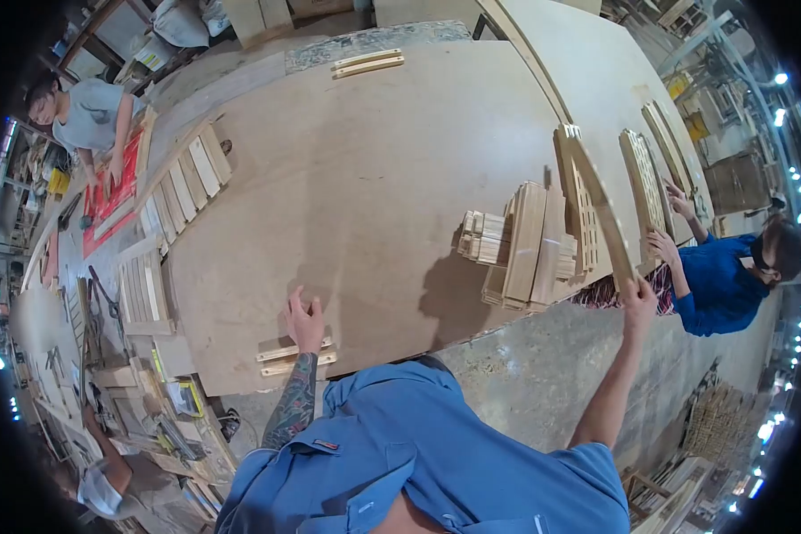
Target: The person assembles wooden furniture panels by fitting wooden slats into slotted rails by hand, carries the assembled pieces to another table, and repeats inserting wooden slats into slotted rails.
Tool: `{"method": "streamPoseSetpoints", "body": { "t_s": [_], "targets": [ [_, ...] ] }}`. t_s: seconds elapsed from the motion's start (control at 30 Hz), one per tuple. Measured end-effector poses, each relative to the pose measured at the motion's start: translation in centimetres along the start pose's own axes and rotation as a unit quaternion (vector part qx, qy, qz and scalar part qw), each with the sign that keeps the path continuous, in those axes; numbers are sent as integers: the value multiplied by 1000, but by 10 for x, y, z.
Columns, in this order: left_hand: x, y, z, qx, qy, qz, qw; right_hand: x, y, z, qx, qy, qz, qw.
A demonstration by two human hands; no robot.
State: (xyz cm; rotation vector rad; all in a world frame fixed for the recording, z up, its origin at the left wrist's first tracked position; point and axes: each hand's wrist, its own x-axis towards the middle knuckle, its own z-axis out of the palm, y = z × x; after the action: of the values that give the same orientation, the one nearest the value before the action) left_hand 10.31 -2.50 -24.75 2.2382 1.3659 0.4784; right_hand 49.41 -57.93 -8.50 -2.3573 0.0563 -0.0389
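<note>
My right hand (639,307) grips the near end of a long wooden strip (607,209), which slants away over the slotted wooden rails (580,196) on the table. My left hand (304,319) hovers over the near left part of the table with fingers apart, holding nothing. Close by it, partly behind the wrist, lie two short drilled wooden bars (295,358). To the left of the strip are a stack of flat wooden slats (527,245) and a bundle of shorter slats (485,238).
The large table (356,196) carries another pair of bars (368,62) at its far edge. Slatted panels (185,185) lie at left. A co-worker in dark blue (730,276) touches slotted rails (645,182) at right. Another person (93,116) works over red material (120,191).
</note>
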Motion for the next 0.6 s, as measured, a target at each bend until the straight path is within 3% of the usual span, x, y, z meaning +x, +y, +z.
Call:
{"method": "streamPoseSetpoints", "body": {
  "t_s": [0.07,0.13,0.2,0.3,0.37,0.4,0.43,0.53,0.6],
  "targets": [
    [2,2,-8,-32,-43,-23,998,-19,-66,-11,39,69,-10,997],
    [3,-4,-13,-52,-52,6,997,-42,-128,-4,16,85,-118,989],
    [5,-13,-18,-77,-118,-21,990,-59,-172,20,128,71,-104,984],
    [8,-24,-27,-159,-137,28,977,-99,-239,81,316,-108,-15,942],
    [14,-35,-21,-239,-176,6,955,-145,-296,128,378,-243,24,893],
    [17,-41,-19,-224,-169,60,958,-161,-305,155,394,-248,50,883],
    [21,-32,-38,-233,-169,54,956,-180,-313,185,407,-266,80,870],
    [32,-42,-66,-260,-186,-43,947,-223,-282,264,415,-300,105,853],
    [49,-66,-84,-231,-152,-52,960,-259,-256,300,367,-301,74,877]
  ]
}}
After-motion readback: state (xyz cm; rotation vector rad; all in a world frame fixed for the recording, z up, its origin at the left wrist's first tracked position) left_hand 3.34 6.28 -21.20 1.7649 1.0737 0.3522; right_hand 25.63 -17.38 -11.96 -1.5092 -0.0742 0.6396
